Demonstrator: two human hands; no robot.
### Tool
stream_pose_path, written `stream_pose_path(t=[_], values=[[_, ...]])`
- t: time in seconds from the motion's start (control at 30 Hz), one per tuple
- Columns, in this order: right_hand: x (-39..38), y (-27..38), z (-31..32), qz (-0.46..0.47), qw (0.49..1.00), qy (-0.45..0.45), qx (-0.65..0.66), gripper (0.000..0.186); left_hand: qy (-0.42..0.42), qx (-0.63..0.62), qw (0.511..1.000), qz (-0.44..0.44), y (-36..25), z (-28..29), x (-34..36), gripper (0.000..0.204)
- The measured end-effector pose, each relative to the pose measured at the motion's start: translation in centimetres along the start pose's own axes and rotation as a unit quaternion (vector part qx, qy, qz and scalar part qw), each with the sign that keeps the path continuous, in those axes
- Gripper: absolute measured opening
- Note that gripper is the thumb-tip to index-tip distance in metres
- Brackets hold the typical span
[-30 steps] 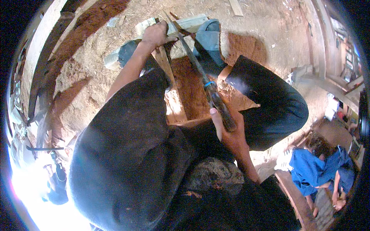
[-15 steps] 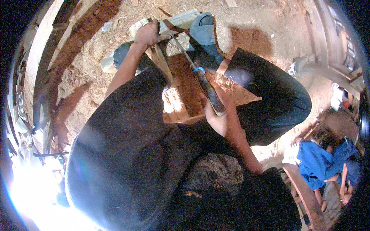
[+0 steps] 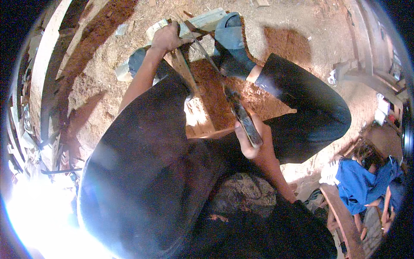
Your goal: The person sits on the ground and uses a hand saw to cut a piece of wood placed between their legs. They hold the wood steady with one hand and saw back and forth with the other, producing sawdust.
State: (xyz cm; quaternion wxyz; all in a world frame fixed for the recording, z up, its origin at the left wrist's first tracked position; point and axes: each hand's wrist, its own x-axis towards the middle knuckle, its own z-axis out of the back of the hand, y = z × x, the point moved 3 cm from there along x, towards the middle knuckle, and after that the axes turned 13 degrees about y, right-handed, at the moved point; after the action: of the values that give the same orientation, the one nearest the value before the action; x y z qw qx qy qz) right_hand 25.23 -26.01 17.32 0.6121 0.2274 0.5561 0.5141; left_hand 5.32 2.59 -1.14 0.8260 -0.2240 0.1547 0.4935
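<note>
My right hand (image 3: 254, 140) is closed round the dark, worn handle of a handsaw (image 3: 246, 118). Its narrow blade, seen nearly edge-on, runs up and left toward the wood by my left hand (image 3: 167, 38). That hand presses down on the end of a pale wooden beam (image 3: 205, 21), thumb stretched toward the blade and fingers partly curled over the wood. Beneath it a thin wooden strip (image 3: 184, 69) slants down between my legs. Whether the teeth touch the wood cannot be made out. My sandalled right foot (image 3: 228, 36) rests against the beam.
Sawdust and reddish soil cover the ground (image 3: 103, 82). Long boards (image 3: 47, 64) lean along the left side. At the lower right another person in blue clothes (image 3: 362, 181) sits beside a plank (image 3: 343, 216). Bright glare fills the lower left.
My right hand has drawn the saw back toward my body, down and slightly right. My left hand stays on the wood.
</note>
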Motion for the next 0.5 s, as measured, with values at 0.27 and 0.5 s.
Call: stream_pose_path(t=[0.27,0.5], values=[[2.9,-0.4,-0.5,0.029,0.997,-0.026,-0.064,0.042,0.019,-0.031,0.999,-0.008,0.2,0.3,0.0,0.084],[5.3,-2.2,-0.7,0.080,0.994,-0.044,-0.064,0.042,0.008,-0.019,1.000,-0.014,-0.4,0.1,0.6,0.084]])
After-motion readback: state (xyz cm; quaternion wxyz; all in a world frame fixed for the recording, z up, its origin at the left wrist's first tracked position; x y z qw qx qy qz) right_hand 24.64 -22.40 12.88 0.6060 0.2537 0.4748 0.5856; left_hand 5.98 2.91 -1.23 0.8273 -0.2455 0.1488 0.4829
